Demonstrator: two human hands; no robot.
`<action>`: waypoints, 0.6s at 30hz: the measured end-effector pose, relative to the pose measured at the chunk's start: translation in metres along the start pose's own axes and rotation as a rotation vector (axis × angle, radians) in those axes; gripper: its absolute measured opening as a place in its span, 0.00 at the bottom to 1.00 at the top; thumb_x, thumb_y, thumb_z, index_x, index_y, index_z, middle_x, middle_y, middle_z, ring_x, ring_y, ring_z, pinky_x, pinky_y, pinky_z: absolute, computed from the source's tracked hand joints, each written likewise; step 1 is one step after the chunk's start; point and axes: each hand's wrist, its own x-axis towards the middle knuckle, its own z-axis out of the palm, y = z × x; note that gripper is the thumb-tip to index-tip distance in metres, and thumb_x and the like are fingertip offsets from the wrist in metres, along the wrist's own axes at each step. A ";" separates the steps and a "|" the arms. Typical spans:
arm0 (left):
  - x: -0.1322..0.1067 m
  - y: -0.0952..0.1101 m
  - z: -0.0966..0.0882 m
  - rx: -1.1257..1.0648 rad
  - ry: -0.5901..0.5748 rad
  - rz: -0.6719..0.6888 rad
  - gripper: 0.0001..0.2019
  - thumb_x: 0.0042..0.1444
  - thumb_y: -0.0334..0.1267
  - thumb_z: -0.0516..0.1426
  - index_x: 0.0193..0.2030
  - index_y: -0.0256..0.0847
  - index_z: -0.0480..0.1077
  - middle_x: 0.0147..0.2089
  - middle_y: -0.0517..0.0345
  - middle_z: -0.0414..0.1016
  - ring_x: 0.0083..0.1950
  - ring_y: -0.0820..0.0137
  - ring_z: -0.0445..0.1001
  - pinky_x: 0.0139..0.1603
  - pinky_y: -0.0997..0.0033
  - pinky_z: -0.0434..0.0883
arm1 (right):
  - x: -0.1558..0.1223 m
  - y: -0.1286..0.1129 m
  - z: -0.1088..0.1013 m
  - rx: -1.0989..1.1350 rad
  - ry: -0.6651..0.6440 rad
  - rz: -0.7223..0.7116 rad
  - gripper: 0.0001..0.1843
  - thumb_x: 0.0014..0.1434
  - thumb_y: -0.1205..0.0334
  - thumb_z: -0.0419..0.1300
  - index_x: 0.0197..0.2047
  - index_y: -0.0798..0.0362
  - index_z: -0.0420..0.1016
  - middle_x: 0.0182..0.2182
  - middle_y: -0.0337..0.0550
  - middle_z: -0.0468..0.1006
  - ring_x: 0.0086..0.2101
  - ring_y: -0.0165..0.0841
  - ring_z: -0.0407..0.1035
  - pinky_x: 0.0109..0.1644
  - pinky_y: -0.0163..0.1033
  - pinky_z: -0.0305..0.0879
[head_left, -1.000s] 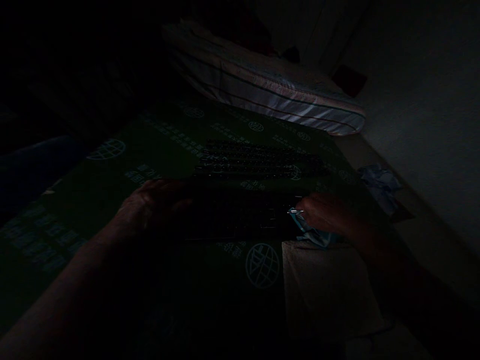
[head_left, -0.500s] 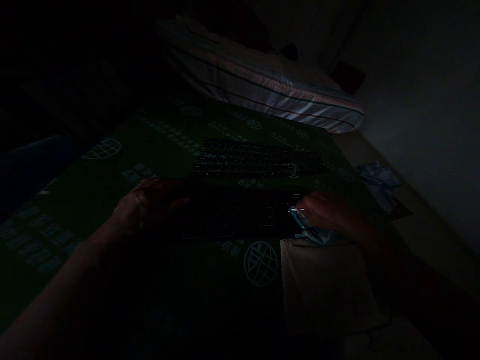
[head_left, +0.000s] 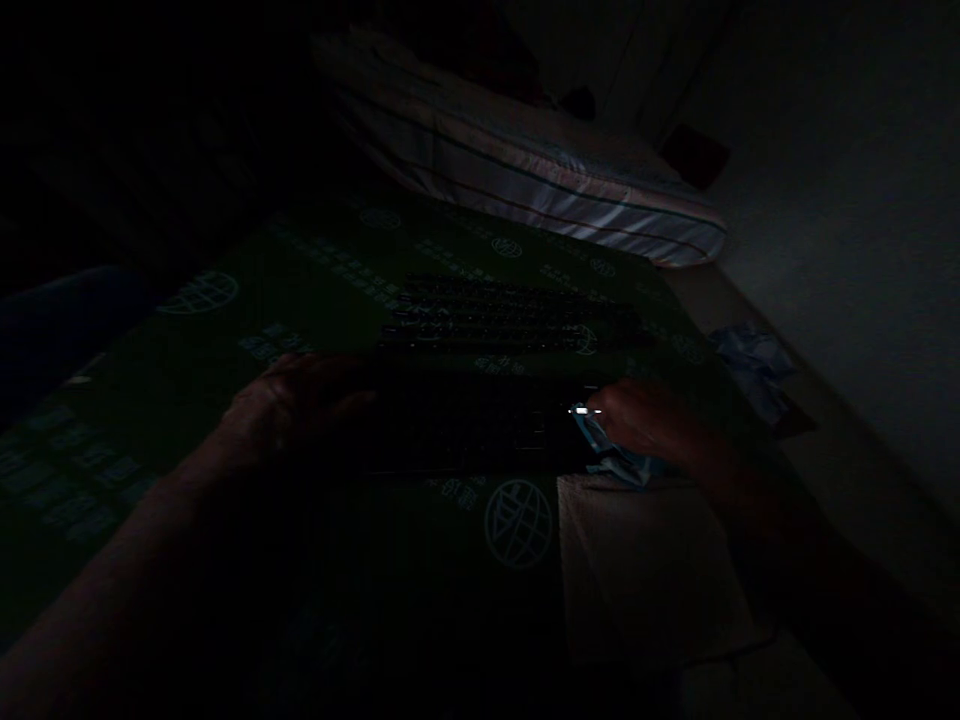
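Observation:
The scene is very dark. My left hand rests at the left end of a dark keyboard, fingers curled against its edge. My right hand is closed at the keyboard's right end, pinching a small shiny metal tool together with a light blue cloth that hangs under the fingers. A second black keyboard part with rows of keys lies just beyond, on a green printed sheet.
A striped mattress lies at the back. A pale towel or board sits below my right hand. Crumpled bluish cloth lies on the floor at right, near a pale wall.
The view has shifted slightly. My right hand has crept a little left and up along the keyboard's right end with the tool and cloth. My left hand holds still.

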 end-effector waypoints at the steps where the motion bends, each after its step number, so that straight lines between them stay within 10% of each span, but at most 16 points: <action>1: 0.000 0.000 0.000 0.009 -0.003 -0.003 0.30 0.52 0.58 0.44 0.53 0.41 0.65 0.53 0.52 0.69 0.54 0.59 0.65 0.52 0.59 0.66 | 0.000 -0.002 0.000 -0.006 0.005 0.007 0.12 0.54 0.66 0.50 0.31 0.55 0.76 0.29 0.48 0.77 0.29 0.34 0.72 0.25 0.33 0.52; 18: -0.001 0.001 -0.001 0.009 -0.014 -0.028 0.29 0.52 0.57 0.44 0.53 0.41 0.66 0.53 0.50 0.69 0.54 0.58 0.65 0.51 0.57 0.67 | 0.000 0.003 0.000 -0.024 -0.066 0.012 0.12 0.53 0.66 0.51 0.30 0.55 0.77 0.29 0.50 0.78 0.29 0.35 0.72 0.25 0.33 0.54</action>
